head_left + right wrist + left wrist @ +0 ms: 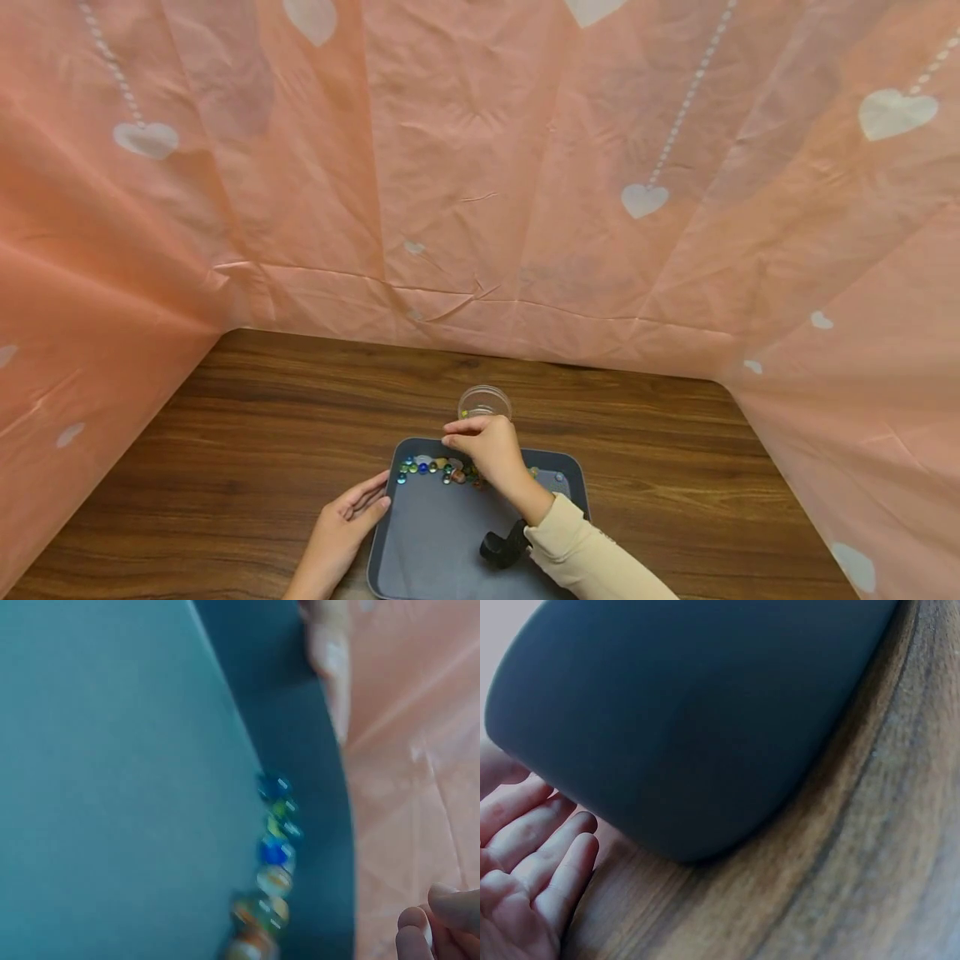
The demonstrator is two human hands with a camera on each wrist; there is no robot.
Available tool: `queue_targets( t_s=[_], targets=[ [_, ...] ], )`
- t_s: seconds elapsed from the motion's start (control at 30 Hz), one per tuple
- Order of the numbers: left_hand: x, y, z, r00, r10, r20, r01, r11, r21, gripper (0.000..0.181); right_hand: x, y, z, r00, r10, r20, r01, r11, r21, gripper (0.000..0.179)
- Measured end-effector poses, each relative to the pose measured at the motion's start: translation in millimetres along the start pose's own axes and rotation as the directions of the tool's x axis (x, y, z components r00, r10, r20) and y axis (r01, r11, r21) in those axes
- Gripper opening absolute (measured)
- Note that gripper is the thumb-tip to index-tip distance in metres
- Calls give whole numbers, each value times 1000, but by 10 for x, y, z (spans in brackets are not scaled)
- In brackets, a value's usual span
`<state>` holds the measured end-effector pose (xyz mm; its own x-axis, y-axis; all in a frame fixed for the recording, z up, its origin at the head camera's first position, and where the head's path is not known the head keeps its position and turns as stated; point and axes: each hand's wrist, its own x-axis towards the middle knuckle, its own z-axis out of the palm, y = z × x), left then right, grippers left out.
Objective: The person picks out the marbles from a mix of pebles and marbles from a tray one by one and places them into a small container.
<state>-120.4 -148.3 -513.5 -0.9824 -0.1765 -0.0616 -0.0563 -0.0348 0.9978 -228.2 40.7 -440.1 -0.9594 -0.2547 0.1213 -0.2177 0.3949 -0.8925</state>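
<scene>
A grey rectangular tray (435,542) stands in front of me, glass marbles (423,468) of several colours gathered along its far wall. My left hand (341,521) holds its left side, thumb at the rim and the other fingers against the outside. In the left wrist view those fingers (562,877) reach to the tray's dark outer wall (690,720). Over the far rim is my right hand (491,454), thumb and fingertips brought together; I cannot tell whether something small is between them. Just beyond it stands a round clear dish (485,390) with a small yellow-green piece inside.
The dark wood table (247,450) carries the tray and dish. Pink cloth (465,183) with white hearts encloses the back and both sides. A black device (502,546) at the right wrist overhangs the tray. One marble (559,477) lies near the tray's far right corner.
</scene>
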Motion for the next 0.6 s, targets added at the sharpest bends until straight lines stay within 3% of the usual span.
queue_targets(
  t_s=[0.2, 0.6],
  targets=[
    [-5, 6, 1, 1000, 1, 9, -1, 1000, -2, 43, -91, 89, 221, 993, -11, 117, 17, 999, -52, 12],
    [-7, 15, -8, 1000, 3, 18, -3, 1000, 3, 42, -145, 123, 461, 983, -47, 178, 70, 989, -127, 12]
  ],
)
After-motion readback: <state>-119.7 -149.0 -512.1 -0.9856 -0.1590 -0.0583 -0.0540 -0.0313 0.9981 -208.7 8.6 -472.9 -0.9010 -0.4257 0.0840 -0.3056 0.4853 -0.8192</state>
